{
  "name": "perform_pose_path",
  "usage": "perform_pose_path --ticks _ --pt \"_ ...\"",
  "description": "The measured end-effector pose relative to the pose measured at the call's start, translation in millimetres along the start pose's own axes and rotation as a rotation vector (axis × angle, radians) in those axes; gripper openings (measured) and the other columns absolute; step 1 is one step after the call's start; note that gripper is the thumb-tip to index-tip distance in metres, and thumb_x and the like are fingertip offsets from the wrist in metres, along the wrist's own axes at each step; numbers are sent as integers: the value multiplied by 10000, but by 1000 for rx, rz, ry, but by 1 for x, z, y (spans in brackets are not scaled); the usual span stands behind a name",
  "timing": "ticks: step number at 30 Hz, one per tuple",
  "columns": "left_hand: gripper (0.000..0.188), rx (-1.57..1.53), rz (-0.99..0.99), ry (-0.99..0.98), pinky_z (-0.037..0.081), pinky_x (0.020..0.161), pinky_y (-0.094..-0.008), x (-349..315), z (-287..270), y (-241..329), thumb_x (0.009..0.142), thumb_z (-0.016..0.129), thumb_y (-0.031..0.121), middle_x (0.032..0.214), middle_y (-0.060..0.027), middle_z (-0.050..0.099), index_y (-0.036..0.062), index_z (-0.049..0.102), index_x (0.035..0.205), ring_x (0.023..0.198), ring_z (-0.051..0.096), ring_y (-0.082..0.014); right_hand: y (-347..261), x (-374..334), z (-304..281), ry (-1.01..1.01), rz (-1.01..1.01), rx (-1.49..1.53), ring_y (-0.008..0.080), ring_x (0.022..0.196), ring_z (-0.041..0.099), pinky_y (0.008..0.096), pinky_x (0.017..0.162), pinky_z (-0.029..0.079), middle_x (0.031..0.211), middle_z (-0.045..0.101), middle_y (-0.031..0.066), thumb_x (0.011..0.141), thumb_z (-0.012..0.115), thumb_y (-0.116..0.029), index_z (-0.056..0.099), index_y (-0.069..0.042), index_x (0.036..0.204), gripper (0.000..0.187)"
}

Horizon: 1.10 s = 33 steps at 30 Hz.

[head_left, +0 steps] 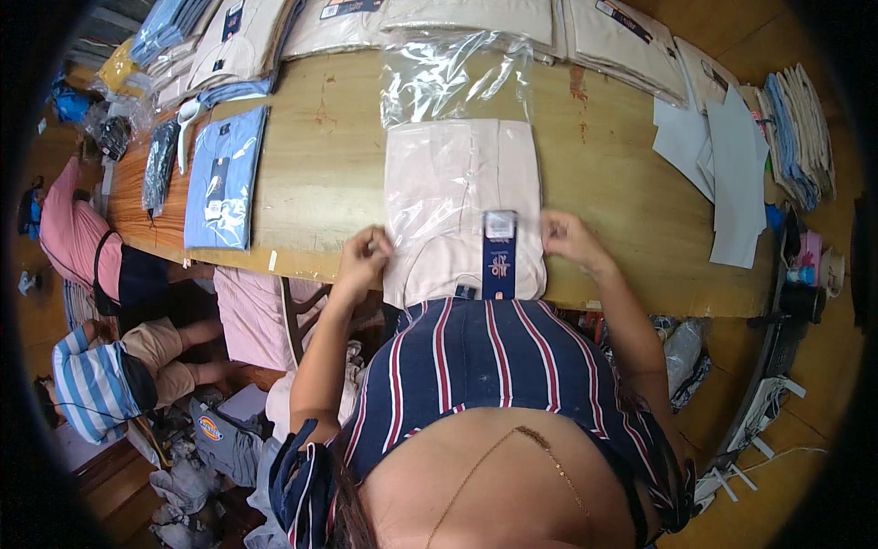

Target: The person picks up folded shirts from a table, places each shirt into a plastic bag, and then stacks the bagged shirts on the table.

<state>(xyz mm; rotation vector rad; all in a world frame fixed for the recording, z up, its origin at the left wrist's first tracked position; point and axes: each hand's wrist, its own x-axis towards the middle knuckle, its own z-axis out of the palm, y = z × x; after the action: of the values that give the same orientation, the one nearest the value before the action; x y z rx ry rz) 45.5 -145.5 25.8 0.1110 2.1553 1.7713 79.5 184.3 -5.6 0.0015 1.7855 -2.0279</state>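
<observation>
A folded pale cream shirt (462,183) lies in front of me on the table, inside a clear plastic bag (457,84). The bag's loose end stretches away past the shirt toward the far side. Over the shirt's near right part hangs a navy hang tag (498,254). At the left edge of the bag, my left hand (366,261) has its fingers bent and closed on the plastic. My right hand (569,240) pinches the opposite edge, beside the tag. Its fingertips are slightly blurred.
A bagged blue shirt (224,178) lies at left, near a dark plastic-wrapped bundle (161,165). Stacks of folded cream shirts (626,41) line the far edge. White paper sheets (734,174) rest at right. Another person in pink (82,220) and a person in blue stripes (96,380) are at left.
</observation>
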Motion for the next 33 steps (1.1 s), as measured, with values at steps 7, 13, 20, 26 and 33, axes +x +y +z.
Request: perform_pose_path --ticks 7,13,20,26,33 --pt "141 -91 -199 119 310 477 -159 -61 0 -19 669 434 -74 635 22 440 46 461 738 527 394 -40 -1 -29 29 171 3 -93 81 704 525 204 588 432 901 530 51 748 518 16 422 -25 898 183" --pt "50 -60 -50 141 392 566 -179 -44 8 -22 783 506 37 746 4 495 34 470 817 659 465 -52 -41 76 25 308 -370 -514 82 705 508 208 631 428 1073 466 59 727 561 9 397 -48 1154 461" --pt "101 -427 -66 184 390 595 -203 -41 12 -8 826 501 122 790 20 434 67 437 880 665 435 -63 -36 142 2 30 -276 -392 94 671 481 221 615 419 1026 481 51 676 617 -6 466 -42 1068 421" --pt "91 -388 -83 175 416 709 -221 -60 14 -24 817 513 102 822 15 438 58 449 863 760 440 -66 -25 41 19 348 -441 -599 166 704 509 267 628 428 959 475 82 655 616 -22 513 -48 995 356" --pt "114 -370 -85 184 397 676 -206 -53 11 -24 809 530 115 814 12 457 50 460 872 725 441 -61 -28 3 41 112 -765 -1227 206 706 512 290 582 428 829 500 68 640 572 -60 569 -43 931 292"
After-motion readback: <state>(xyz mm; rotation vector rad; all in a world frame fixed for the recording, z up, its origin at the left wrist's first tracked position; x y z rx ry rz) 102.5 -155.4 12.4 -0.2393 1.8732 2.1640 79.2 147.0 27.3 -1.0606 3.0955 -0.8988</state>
